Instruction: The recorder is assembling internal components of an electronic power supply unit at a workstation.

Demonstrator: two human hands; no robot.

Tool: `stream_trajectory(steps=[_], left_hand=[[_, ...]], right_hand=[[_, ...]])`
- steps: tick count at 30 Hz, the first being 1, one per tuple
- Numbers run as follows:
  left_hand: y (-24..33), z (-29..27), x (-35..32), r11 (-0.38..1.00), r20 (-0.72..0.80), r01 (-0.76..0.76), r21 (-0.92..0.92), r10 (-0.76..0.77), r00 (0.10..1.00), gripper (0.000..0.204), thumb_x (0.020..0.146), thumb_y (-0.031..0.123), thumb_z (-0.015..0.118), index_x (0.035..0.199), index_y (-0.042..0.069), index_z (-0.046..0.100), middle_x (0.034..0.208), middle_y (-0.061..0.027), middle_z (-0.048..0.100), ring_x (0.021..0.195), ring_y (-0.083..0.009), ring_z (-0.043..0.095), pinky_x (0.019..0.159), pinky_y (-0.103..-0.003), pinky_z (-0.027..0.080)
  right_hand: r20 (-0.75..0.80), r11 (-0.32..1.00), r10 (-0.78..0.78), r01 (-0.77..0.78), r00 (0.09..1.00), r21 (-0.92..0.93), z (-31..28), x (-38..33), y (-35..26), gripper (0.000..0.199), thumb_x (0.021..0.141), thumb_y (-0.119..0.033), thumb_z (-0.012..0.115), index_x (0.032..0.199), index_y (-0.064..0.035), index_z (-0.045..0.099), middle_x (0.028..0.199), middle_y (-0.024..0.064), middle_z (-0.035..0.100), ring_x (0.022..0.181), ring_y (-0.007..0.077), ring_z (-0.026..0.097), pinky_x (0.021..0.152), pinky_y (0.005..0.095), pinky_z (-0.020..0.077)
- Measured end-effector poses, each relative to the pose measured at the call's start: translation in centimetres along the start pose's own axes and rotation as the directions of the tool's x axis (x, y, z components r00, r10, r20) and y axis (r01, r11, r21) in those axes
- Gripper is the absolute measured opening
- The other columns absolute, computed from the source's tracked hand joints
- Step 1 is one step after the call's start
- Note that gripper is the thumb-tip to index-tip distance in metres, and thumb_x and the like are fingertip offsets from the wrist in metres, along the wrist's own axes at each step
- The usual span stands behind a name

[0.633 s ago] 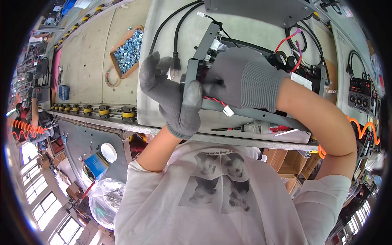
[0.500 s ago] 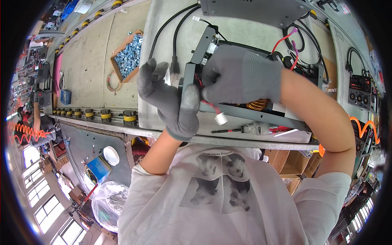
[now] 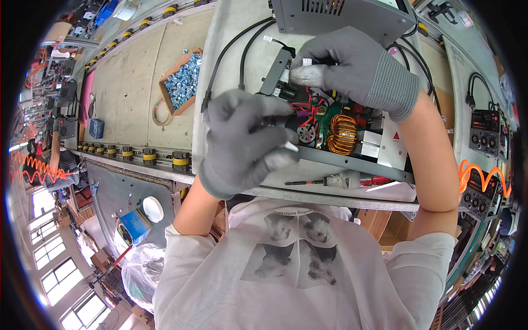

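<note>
Both my hands wear grey knit gloves and work at an open grey metal case (image 3: pixel 352 160) with electronics inside. My left hand (image 3: pixel 242 143) is over the case's left end, slightly blurred, its fingers bent around a small white wire connector (image 3: pixel 291 146). Higher up, my right hand (image 3: pixel 352 69) is closed above the far side of the case, thumb and fingertips together at a second small white connector (image 3: pixel 307 62). Inside the case are a copper-wound ring coil (image 3: pixel 342 135), red wires (image 3: pixel 312 113) and a green circuit board (image 3: pixel 328 116). My gloves hide part of the case.
A screwdriver (image 3: pixel 305 182) lies along the near table edge. Behind the case stands a grey vented housing (image 3: pixel 344 19). Black power cables (image 3: pixel 245 58) run to the left. Further left are a cardboard tray of metal fasteners (image 3: pixel 184 82) and a roller rail (image 3: pixel 148 155).
My right hand has moved up and away from the case's left end, uncovering the coil and board. My left hand has shifted over that end, to where the white connector was dangling.
</note>
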State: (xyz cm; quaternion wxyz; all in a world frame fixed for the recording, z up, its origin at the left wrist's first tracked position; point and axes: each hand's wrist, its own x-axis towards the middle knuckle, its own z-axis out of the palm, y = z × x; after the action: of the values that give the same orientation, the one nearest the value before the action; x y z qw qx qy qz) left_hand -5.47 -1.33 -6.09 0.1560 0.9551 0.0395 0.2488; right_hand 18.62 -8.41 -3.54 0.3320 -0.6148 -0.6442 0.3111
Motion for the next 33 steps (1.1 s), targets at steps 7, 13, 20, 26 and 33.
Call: stream_trajectory(steps=[7, 13, 20, 26, 33], left_hand=[[-0.9, -0.1, 3.5, 0.923, -0.093, 0.274, -0.270, -0.308, 0.947, 0.027, 0.082, 0.022, 0.077, 0.095, 0.000, 0.067, 0.091, -0.0110, 0.064, 0.081, -0.0257, 0.063, 0.072, -0.034, 0.049], [-1.8, 0.5, 5.6, 0.841, 0.040, 0.295, -0.454, -0.311, 0.949, 0.019, 0.087, 0.010, 0.071, 0.103, 0.001, 0.069, 0.097, -0.0087, 0.070, 0.084, -0.0196, 0.066, 0.079, -0.028, 0.052], [-2.9, 1.2, 5.9, 0.964, -0.082, -0.026, -0.264, 0.004, 0.997, 0.037, 0.082, 0.010, 0.077, 0.117, 0.005, 0.066, 0.087, -0.0028, 0.068, 0.080, -0.0102, 0.062, 0.074, -0.025, 0.051], [-1.1, -0.4, 6.0, 0.770, 0.150, 0.454, -0.449, -0.436, 0.887, 0.057, 0.074, 0.018, 0.085, 0.124, 0.005, 0.062, 0.075, -0.0029, 0.061, 0.068, -0.0042, 0.052, 0.063, -0.023, 0.046], [-1.9, 0.2, 5.9, 0.890, 0.165, 0.427, -0.160, -0.402, 0.900, 0.039, 0.075, 0.035, 0.082, 0.100, 0.006, 0.070, 0.072, -0.0118, 0.066, 0.065, -0.0243, 0.063, 0.061, -0.035, 0.051]], right_hand=[[0.004, 0.865, 0.126, -0.107, 0.992, -0.490, -1.4, 0.0, 0.1, 0.032, 0.085, -0.034, 0.069, 0.093, -0.0035, 0.072, 0.077, 0.0144, 0.068, 0.076, 0.0311, 0.067, 0.074, 0.0403, 0.0523], [0.122, 0.882, 0.215, -0.139, 0.969, -0.450, -0.7, 0.1, -0.3, 0.028, 0.082, -0.029, 0.069, 0.094, -0.0045, 0.073, 0.083, 0.0149, 0.071, 0.080, 0.0312, 0.069, 0.077, 0.0406, 0.0542], [0.106, 0.884, 0.365, -0.308, 0.925, -0.352, 0.8, 1.4, 0.2, 0.035, 0.078, -0.036, 0.075, 0.096, -0.0054, 0.075, 0.076, 0.0120, 0.070, 0.065, 0.0171, 0.068, 0.059, 0.0313, 0.0549], [0.210, 0.979, 0.168, -0.189, 0.963, 0.081, -1.0, 0.2, 1.6, 0.045, 0.082, -0.041, 0.073, 0.100, 0.0003, 0.072, 0.068, 0.0042, 0.063, 0.053, 0.0117, 0.058, 0.046, 0.0247, 0.0447], [0.208, 0.855, 0.070, -0.166, 0.976, 0.490, -1.1, 0.1, -1.4, 0.042, 0.094, -0.038, 0.053, 0.094, 0.0005, 0.069, 0.066, 0.0027, 0.058, 0.052, 0.0062, 0.049, 0.050, 0.0219, 0.0397]])
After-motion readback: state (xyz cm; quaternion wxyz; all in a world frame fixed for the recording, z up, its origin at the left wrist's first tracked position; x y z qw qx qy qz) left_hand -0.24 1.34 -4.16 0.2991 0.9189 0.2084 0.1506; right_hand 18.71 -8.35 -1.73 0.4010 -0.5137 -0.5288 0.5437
